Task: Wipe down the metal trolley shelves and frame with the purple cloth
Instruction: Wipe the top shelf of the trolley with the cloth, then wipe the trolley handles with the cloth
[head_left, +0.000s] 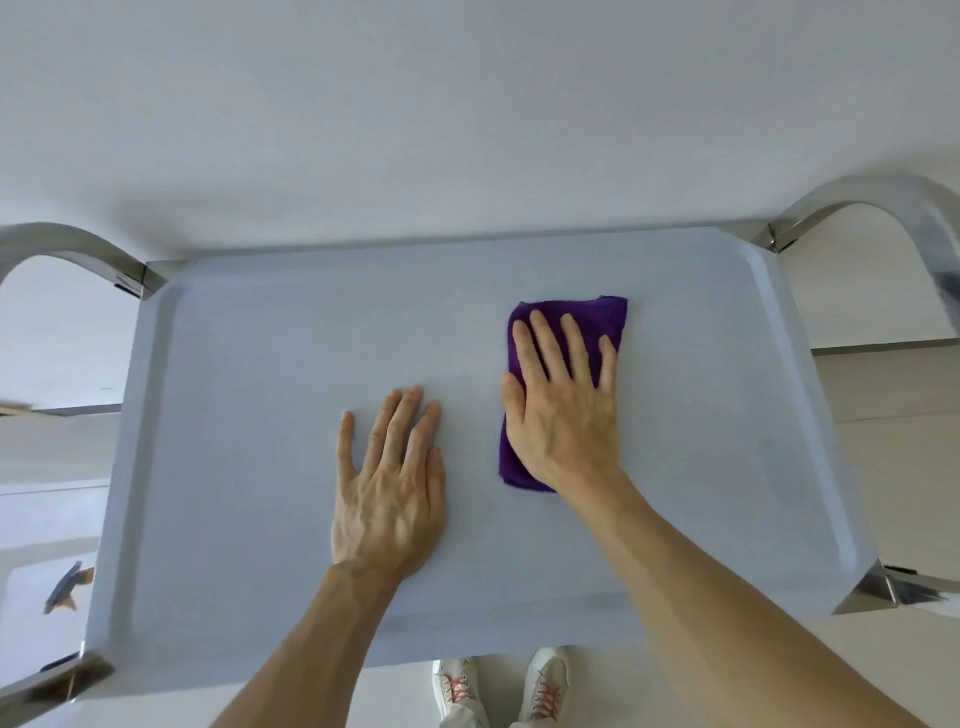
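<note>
From the head view, your right hand (563, 395) lies flat on the cloth (566, 317), fingers straight and a little spread, pressing it down onto the top shelf (249, 364). That grip is apart, not curled round the fabric; palm pressure alone carries the cloth. The cloth is folded into a long pad, right of the shelf's middle and somewhat toward the far rim. Its long axis runs away from you, nearly in line with your forearm, so the pad's broad side faces left and right.

Your left hand (389, 488) rests flat on bare metal just beside the cloth, to its left and nearer to you, not touching it. Its fingers are straight too, holding nothing; it seems to brace the trolley. The right hand is the one on the cloth, so it is the one to wipe with.

Both forearms reach in from the near edge, the right slanting in from the lower right. Most bare shelf lies to the left of the cloth, with a narrower strip to the right. A sideways stroke would likely cover the most, but going left the cloth will meet the left hand, so you would need to shift it. The frame loops (883, 202) at the far corners look untouched, and the lower shelves are hidden.
</note>
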